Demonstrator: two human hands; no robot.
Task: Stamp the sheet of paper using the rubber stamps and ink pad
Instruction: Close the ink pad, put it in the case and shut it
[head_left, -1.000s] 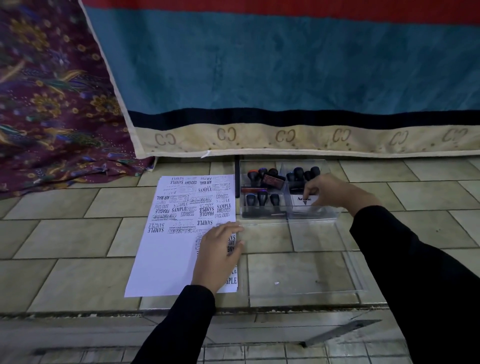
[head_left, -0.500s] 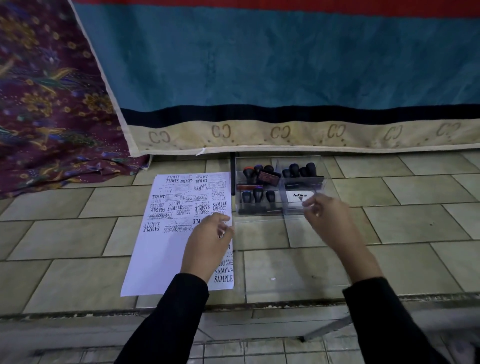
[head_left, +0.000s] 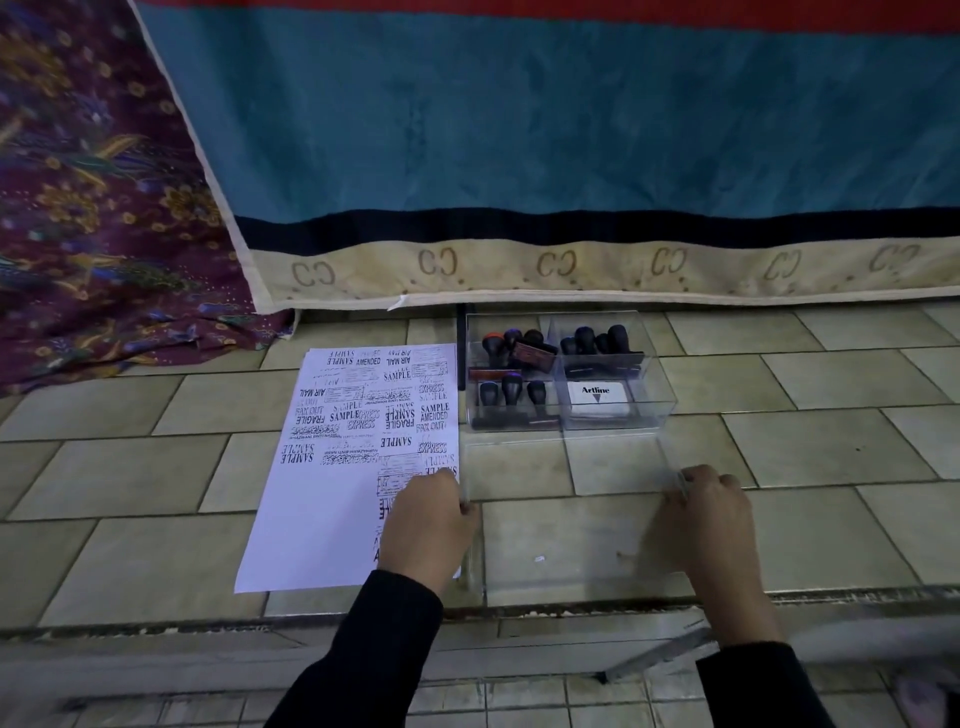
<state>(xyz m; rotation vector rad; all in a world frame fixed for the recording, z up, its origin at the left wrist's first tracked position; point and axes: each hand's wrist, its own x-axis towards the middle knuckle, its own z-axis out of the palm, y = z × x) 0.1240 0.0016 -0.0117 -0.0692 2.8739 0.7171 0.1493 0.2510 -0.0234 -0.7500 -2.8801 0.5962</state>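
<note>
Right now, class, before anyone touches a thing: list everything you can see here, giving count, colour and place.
sheet of paper: one, white with black stamp marks, on the floor left of the box
clear box: one, transparent, divided, near the hanging cloth
rubber stamps: about a dozen, mostly black handles, in the box's left and back right compartments
ink pad: one, white label reading Artline, front right compartment
clear lid: one, transparent, in front of the box, between the hands
blue cloth: one, teal with red, black and cream bands, behind
floral cloth: one, purple, far left
tiled floor: beige, underneath everything
left hand: fingers grip the lid's left edge
right hand: fingers grip the lid's right edge
</note>
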